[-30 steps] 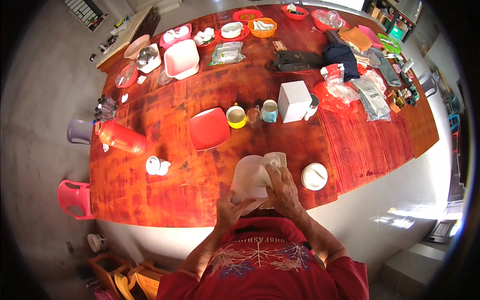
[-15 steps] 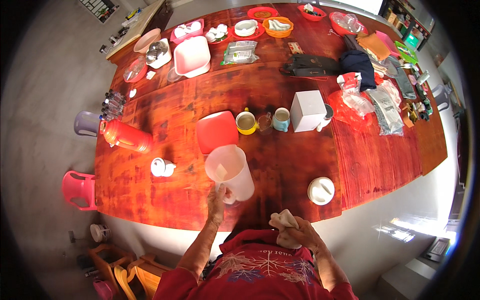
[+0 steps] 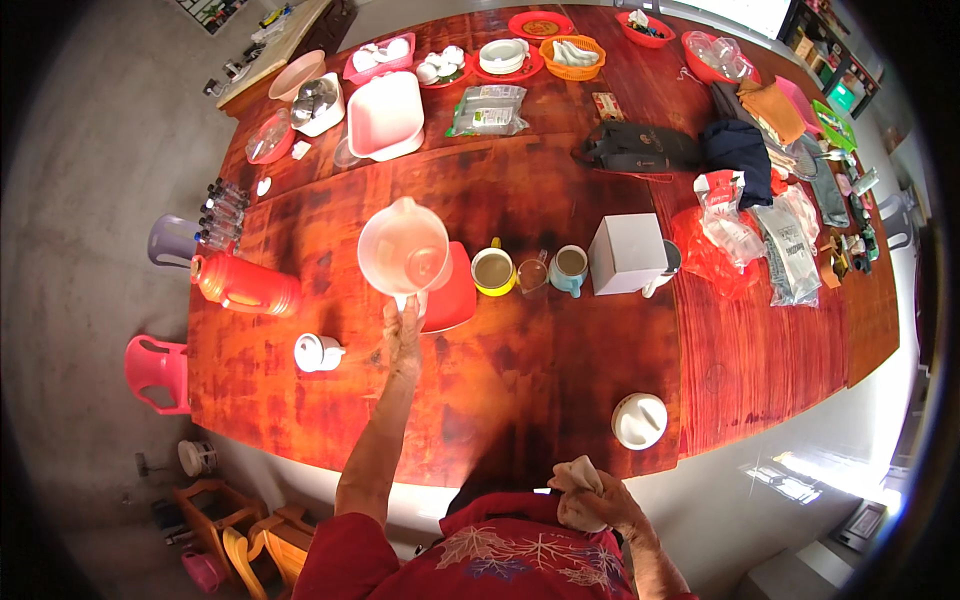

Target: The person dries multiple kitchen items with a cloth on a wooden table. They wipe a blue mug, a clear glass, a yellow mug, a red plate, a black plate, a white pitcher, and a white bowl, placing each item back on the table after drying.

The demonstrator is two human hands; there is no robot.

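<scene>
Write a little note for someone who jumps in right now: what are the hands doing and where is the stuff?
Left hand: reaching out over the red wooden table, holding the clear plastic jug by its handle, above the red plate.
Right hand: close to the body, closed on a crumpled beige cloth.
The white lid lies near the table edge.
Yellow cup and blue cup stand beside the plate.

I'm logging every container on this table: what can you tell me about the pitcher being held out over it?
The translucent plastic pitcher is pale and whitish-pink, round and wide-mouthed, with a small spout on its far rim. It looks empty. The left hand grips its handle at the near side, holding it out above the red wooden table, in front of the red plate. Nothing else touches it.
</scene>
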